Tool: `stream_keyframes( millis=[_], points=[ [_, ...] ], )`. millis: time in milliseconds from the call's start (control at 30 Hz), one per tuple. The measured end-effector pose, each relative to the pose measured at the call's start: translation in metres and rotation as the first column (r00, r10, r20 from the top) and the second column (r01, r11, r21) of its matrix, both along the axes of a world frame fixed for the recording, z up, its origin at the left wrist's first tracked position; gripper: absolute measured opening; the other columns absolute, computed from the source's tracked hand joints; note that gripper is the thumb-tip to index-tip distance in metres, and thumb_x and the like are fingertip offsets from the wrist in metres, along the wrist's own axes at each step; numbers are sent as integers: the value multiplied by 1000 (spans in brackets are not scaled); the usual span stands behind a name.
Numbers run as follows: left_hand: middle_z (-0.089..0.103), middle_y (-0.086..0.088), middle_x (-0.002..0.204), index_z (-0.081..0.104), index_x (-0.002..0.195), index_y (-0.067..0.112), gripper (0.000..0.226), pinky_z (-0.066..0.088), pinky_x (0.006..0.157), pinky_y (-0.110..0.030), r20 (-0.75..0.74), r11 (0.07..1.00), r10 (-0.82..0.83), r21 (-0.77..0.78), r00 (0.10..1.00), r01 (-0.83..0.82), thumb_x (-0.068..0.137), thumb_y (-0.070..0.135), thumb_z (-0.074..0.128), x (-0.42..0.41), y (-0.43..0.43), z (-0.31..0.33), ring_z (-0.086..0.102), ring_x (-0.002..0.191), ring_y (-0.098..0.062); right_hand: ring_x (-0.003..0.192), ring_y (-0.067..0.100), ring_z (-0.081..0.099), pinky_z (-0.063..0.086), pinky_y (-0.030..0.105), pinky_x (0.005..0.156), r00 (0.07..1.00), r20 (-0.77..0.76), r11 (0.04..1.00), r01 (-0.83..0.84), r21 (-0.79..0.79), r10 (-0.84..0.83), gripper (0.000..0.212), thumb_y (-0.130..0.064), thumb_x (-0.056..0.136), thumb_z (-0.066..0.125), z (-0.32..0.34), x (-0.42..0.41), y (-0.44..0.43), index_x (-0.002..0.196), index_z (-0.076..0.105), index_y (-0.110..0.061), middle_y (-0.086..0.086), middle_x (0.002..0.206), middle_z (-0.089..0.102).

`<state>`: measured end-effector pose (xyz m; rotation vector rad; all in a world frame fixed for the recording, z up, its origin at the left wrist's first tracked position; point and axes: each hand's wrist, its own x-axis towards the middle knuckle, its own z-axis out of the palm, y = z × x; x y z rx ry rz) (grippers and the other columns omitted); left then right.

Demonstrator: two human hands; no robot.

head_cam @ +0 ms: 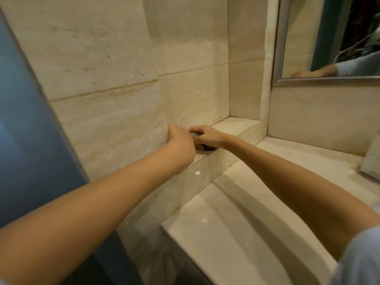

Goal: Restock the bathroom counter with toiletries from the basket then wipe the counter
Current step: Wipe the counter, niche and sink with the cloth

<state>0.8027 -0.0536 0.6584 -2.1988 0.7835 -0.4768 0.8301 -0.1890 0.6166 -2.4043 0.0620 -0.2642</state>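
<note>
A pale marble counter steps up at its far left into a raised ledge set in the wall niche, where a small dark thing, mostly hidden, lies near the front edge, while a pale box stands on the counter at far right.

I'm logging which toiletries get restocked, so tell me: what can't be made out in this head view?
The dark object on the ledge: mostly covered by the left hand and the right hand, whose fingers curl round it; its kind is unclear.
The left hand's grip: fingers hidden behind the hand itself.
The pale item at the right edge: cut off by the frame.
The basket: outside the view.
</note>
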Motion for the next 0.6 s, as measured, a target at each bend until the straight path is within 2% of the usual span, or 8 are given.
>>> stream_keyframes(
  millis=[100,167,233,333,367,467,533,600],
  points=[
    [48,-11,136,45,131,8,36,35,104,-35,-83,991,-32,-130,996,21,97,15,39,-4,1,8,46,128,-27,86,14,55,40,24,75,1000,11,1000,-1,7,1,18,-8,84,57,0,-3,4,95,64,-20,-1,91,63],
    [51,-11,134,50,127,8,33,38,100,-33,-95,976,-54,-214,994,33,95,13,42,-8,0,21,48,126,-27,72,5,54,38,21,68,1000,3,1000,3,18,-3,25,-2,83,55,4,-5,6,76,60,-26,-9,75,61],
    [54,-11,130,53,124,7,31,39,89,-31,-48,963,-80,-262,996,64,94,10,43,-8,-1,39,51,122,-27,68,-2,55,40,18,65,1000,3,999,6,51,-6,31,1,81,56,4,-5,5,74,59,-29,-17,68,62],
    [57,-13,123,55,118,5,29,34,79,-31,-6,953,-103,-286,995,97,91,3,43,-6,0,62,53,116,-28,94,16,62,48,27,85,997,20,993,-73,92,71,36,4,77,55,-2,-1,16,94,67,-26,1,100,69],
    [57,-13,122,55,117,4,29,34,79,-31,-13,953,-104,-286,994,96,90,1,45,-5,1,66,53,115,-28,94,14,62,48,25,86,994,30,989,-104,109,101,37,6,77,55,-4,0,24,94,67,-24,1,100,69],
    [58,-14,121,54,116,3,29,34,76,-31,-48,952,-129,-287,990,110,89,-1,48,-4,2,67,55,114,-28,60,-4,55,43,12,60,986,48,978,-163,126,159,30,6,78,53,-10,1,48,74,62,-23,-21,61,61],
    [58,-14,122,55,116,3,29,37,77,-31,-44,945,-160,-297,986,140,88,-2,48,-4,3,65,54,114,-29,59,5,54,43,21,59,985,83,979,-162,127,152,24,-3,75,55,-15,1,55,71,63,-26,-15,58,60],
    [58,-15,123,55,118,3,31,42,83,-32,-35,932,-193,-320,981,171,88,-2,48,-2,4,64,55,116,-30,67,16,58,45,31,62,985,97,978,-153,142,140,21,-12,69,53,-17,-2,56,82,68,-19,4,73,67]
  ],
)
